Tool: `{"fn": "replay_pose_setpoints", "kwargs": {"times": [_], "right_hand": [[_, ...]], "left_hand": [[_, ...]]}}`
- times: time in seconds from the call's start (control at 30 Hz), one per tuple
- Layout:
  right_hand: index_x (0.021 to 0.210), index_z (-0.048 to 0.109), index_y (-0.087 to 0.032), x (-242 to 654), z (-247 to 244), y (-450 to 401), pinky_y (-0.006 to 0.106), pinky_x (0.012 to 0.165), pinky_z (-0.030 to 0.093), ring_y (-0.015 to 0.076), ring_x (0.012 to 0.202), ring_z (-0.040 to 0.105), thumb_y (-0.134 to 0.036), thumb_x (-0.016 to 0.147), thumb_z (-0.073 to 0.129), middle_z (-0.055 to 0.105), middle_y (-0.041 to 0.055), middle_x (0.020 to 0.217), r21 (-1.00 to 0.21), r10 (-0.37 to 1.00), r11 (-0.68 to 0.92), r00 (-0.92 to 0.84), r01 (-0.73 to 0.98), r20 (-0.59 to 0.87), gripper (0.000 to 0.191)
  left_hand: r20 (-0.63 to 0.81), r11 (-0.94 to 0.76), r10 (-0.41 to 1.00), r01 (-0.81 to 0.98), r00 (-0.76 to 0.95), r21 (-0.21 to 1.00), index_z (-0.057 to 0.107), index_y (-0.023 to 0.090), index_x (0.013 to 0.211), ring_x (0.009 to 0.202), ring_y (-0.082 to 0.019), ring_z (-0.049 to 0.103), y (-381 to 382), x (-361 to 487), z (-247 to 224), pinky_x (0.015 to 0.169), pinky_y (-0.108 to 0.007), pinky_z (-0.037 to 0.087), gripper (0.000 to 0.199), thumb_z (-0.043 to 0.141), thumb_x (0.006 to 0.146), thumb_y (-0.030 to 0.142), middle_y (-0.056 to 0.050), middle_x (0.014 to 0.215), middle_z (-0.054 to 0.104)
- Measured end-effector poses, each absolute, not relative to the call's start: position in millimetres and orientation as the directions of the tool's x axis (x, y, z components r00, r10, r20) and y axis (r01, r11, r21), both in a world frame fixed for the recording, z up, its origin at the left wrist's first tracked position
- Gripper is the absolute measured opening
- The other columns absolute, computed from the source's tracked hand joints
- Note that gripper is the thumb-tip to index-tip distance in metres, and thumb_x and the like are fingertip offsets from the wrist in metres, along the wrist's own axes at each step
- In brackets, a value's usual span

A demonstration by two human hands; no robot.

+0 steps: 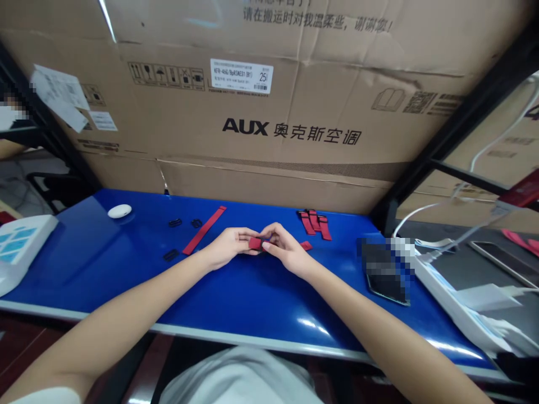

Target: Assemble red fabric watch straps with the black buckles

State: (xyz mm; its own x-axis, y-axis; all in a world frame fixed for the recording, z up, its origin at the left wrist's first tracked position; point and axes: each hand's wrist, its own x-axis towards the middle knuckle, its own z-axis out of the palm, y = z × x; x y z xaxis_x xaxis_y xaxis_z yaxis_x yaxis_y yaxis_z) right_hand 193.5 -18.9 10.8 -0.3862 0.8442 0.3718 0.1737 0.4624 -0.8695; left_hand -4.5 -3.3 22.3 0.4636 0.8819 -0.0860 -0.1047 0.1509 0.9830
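Near the middle of the blue table (202, 292), my left hand (231, 245) and my right hand (283, 247) meet around a red strap (255, 243). Fingers of both hands are closed on it, and a dark piece shows between them, partly hidden. One end of red strap sticks out to the right behind my right hand. Left of my hands lies a long flat red strap (205, 230). Beside it are black buckles (171, 255), spread apart. Several red straps with black buckles (314, 223) lie in a group at the back right.
A white oval object (119, 211) and a white device (23, 252) are on the left. At the right are a dark phone (387, 275) and a white power strip (455, 303) with cables. A large cardboard sheet (269, 185) stands behind the table.
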Motion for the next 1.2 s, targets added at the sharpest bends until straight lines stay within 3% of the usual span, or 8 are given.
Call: {"fn": "replay_pose_setpoints", "kwargs": {"times": [0.13,0.33,0.6,0.73,0.9,1.03,1.1,1.2], "right_hand": [[0.093,0.060,-0.022,190,13,-21,0.033,0.082,0.045,0.0173,0.086,0.050,-0.044,0.087,0.060,0.051,0.0042,0.095,-0.828,0.840,0.498,-0.380,0.258,0.387,0.023],[0.074,0.056,-0.019,198,21,-17,0.038,0.091,0.043,0.0212,0.102,0.054,-0.045,0.085,0.061,0.054,0.0075,0.104,-0.881,0.851,0.446,-0.378,0.157,0.364,0.028],[0.109,0.052,-0.023,191,5,-17,0.032,0.080,0.048,0.0164,0.087,0.058,-0.039,0.088,0.059,0.059,0.0036,0.101,-0.883,0.845,0.437,-0.417,0.174,0.336,0.027],[0.102,0.059,-0.021,193,3,-15,0.034,0.086,0.045,0.0181,0.091,0.059,-0.031,0.090,0.057,0.063,0.0046,0.099,-0.772,0.845,0.508,-0.395,0.381,0.361,0.016],[0.091,0.065,-0.020,203,6,-11,0.034,0.085,0.044,0.0193,0.088,0.060,-0.027,0.087,0.059,0.066,0.0055,0.095,-0.673,0.889,0.454,-0.348,0.584,0.298,0.010],[0.087,0.062,-0.020,205,7,-12,0.032,0.077,0.044,0.0182,0.082,0.059,-0.031,0.086,0.061,0.065,0.0039,0.091,-0.691,0.905,0.418,-0.333,0.589,0.264,0.012],[0.085,0.061,-0.020,204,7,-13,0.031,0.075,0.044,0.0179,0.081,0.058,-0.032,0.085,0.061,0.065,0.0035,0.090,-0.703,0.910,0.407,-0.329,0.583,0.254,0.012],[0.083,0.061,-0.020,203,7,-13,0.030,0.073,0.043,0.0176,0.079,0.057,-0.031,0.084,0.061,0.064,0.0031,0.087,-0.711,0.913,0.398,-0.325,0.579,0.246,0.011]], "left_hand": [[-0.100,0.177,0.853,-0.103,0.512,0.979,0.071,0.011,0.094,0.085,-0.018,0.069,-9,1,24,0.087,-0.035,0.055,0.035,0.085,0.064,0.023,-0.009,0.092,0.073],[-0.056,0.077,0.886,-0.028,0.460,0.997,0.071,0.010,0.092,0.081,-0.021,0.070,-7,4,19,0.085,-0.040,0.057,0.032,0.083,0.066,0.024,-0.009,0.085,0.073],[-0.043,0.067,0.891,-0.037,0.452,0.997,0.068,0.012,0.098,0.083,-0.018,0.069,-2,-2,19,0.081,-0.033,0.056,0.032,0.077,0.067,0.017,-0.008,0.093,0.072],[0.003,-0.079,0.908,0.164,0.419,0.983,0.067,0.013,0.095,0.067,-0.014,0.065,12,-17,19,0.071,-0.031,0.055,0.024,0.070,0.074,0.022,-0.006,0.081,0.071],[0.156,-0.292,0.953,0.650,0.261,0.702,0.070,0.017,0.092,0.077,-0.019,0.066,32,-48,32,0.075,-0.031,0.053,0.017,0.060,0.082,0.027,-0.006,0.083,0.070],[0.341,-0.110,0.940,0.944,-0.002,0.310,0.070,0.014,0.099,0.097,-0.029,0.064,45,-90,46,0.091,-0.039,0.047,0.029,0.059,0.084,0.036,-0.016,0.105,0.067],[0.307,0.089,0.940,0.975,-0.150,0.206,0.068,0.010,0.100,0.102,-0.035,0.061,51,-110,49,0.090,-0.042,0.046,0.038,0.064,0.080,0.042,-0.021,0.108,0.064],[0.087,0.187,0.975,0.964,-0.206,0.187,0.069,0.013,0.091,0.090,-0.032,0.065,59,-128,50,0.076,-0.034,0.048,0.033,0.069,0.075,0.042,-0.018,0.097,0.068]]}}
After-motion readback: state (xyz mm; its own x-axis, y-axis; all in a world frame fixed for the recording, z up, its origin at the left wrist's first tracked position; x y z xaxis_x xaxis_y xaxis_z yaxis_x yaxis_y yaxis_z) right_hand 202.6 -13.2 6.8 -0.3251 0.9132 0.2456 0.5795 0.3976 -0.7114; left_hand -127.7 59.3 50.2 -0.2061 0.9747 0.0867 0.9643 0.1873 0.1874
